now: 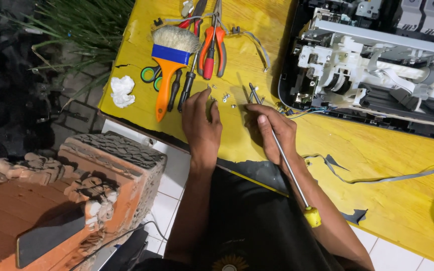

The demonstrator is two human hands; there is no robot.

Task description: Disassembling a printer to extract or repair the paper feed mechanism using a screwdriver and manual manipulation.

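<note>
Screwdriver: long thin metal shaft (283, 155) with a small yellow knob at the near end, lying slantwise across the right wrist and forearm; tip end points toward the far side of the table.
Right hand: (272, 131) closed loosely round the upper shaft, thumb laid along it, resting on the yellow table (377, 150).
Left hand: (202, 120) palm down on the table, fingers together and bent, tips just beside the loose screws; holds nothing that can be seen.
Screws: small pale cluster (224, 98) on the tabletop between the two hands' fingertips.
Tool row: orange-handled paintbrush (169, 65) with blue ferrule, orange-handled pliers (212, 47), dark-handled drivers, green-handled scissors (150, 74), all beyond the left hand.
Tissue: crumpled white wad (122, 91) near the table's left edge.
Opened machine: black case with white plastic innards (367, 65), far right, coloured wires trailing out near the right hand.
Ribbon cable: grey flat strip (377, 176) lying on the table to the right.
</note>
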